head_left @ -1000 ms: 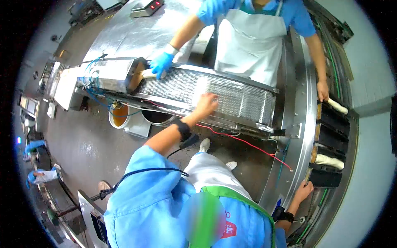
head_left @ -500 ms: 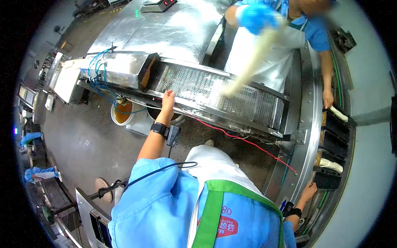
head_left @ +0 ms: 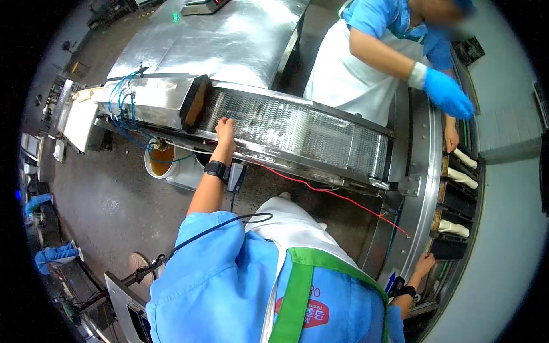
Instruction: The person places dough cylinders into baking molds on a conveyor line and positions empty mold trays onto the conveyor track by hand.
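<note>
My left hand (head_left: 226, 130) hangs over the near rail of the metal mesh conveyor (head_left: 266, 120), fingers loosely curled and nothing visible in them. Far to the right, my right hand (head_left: 424, 264) has its fingers on the near end of a dark baking tin (head_left: 449, 249). Just beyond, a pale dough roll (head_left: 453, 228) lies in one of the tins. Two more dough rolls, one (head_left: 462, 178) and another (head_left: 466, 159), lie farther along the row. Part of my right hand's grip is hidden by the tin's edge.
Across the conveyor stands a co-worker, whose blue-gloved hand (head_left: 450, 94) is over the tin line and whose bare hand (head_left: 451, 138) is beside the tins. A steel table (head_left: 211, 46), a bucket of brown liquid (head_left: 161, 160) and a red cable (head_left: 320, 187) are nearby.
The co-worker's gloved hand has swung right from above the conveyor to the tins, and the dough it carried has left it. Another roll now lies in a tin. My left hand moved slightly left.
</note>
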`<action>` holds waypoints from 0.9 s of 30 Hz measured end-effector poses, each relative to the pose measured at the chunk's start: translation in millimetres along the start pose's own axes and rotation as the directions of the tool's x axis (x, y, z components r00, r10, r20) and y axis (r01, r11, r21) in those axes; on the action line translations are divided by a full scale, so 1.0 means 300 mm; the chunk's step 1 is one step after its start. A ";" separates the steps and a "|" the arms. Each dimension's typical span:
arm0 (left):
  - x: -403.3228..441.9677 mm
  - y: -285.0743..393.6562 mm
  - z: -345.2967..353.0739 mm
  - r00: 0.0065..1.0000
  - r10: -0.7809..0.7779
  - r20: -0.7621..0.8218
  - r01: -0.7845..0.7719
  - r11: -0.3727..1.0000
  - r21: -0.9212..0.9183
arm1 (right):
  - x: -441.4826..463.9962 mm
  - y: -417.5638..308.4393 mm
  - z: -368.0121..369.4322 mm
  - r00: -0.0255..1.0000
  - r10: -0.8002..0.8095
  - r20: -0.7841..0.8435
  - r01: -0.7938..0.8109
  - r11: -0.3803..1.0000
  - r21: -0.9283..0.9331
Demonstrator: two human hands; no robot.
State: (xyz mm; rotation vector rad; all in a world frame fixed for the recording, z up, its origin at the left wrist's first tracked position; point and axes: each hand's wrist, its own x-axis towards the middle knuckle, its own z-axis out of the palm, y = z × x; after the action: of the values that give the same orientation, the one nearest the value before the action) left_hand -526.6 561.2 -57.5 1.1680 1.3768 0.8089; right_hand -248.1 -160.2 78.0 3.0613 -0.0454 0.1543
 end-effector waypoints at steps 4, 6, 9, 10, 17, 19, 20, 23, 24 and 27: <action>0.017 0.004 0.027 0.990 0.034 -0.138 -0.015 0.990 0.137 | 0.009 0.049 0.039 0.999 0.035 0.039 -0.034 0.999 -0.010; 0.001 0.063 0.028 0.982 0.018 -0.188 0.002 0.994 0.106 | -0.004 0.036 0.020 0.999 0.023 0.032 -0.022 0.999 -0.025; 0.136 -0.029 0.005 0.970 0.049 -0.238 -0.004 0.982 0.186 | -0.051 -0.024 -0.043 0.991 0.112 0.074 -0.115 0.993 0.033; 0.136 -0.014 0.006 0.970 0.048 -0.237 -0.003 0.983 0.186 | -0.052 0.026 0.005 0.996 0.091 0.004 -0.091 0.995 0.044; 0.016 0.211 0.006 0.966 -0.033 -0.255 0.123 0.931 0.344 | -0.044 0.097 0.024 0.979 0.164 0.120 -0.172 0.983 0.057; 0.049 0.174 0.010 0.967 -0.044 -0.253 0.129 0.935 0.331 | -0.058 0.064 -0.008 0.983 0.143 0.112 -0.145 0.989 0.014; 0.064 0.157 0.012 0.967 -0.051 -0.249 0.132 0.939 0.319 | -0.062 0.050 -0.022 0.987 0.122 0.106 -0.120 0.992 -0.027; 0.034 0.165 0.032 0.963 -0.073 -0.259 0.151 0.942 0.299 | -0.053 0.092 0.020 0.993 0.095 0.065 -0.095 0.995 -0.004; 0.055 0.145 0.028 0.963 -0.074 -0.260 0.153 0.941 0.301 | -0.055 0.083 0.013 0.993 0.095 0.067 -0.095 0.996 -0.005; 0.151 0.081 -0.002 0.942 -0.143 -0.305 0.227 0.938 0.262 | -0.062 0.042 -0.010 0.990 0.117 0.079 -0.118 0.993 0.011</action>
State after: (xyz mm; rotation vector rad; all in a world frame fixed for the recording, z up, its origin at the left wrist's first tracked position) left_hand -518.2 611.0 -48.3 1.1530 1.8669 0.6646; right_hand -267.4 -172.1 80.0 3.0793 -0.2307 0.0419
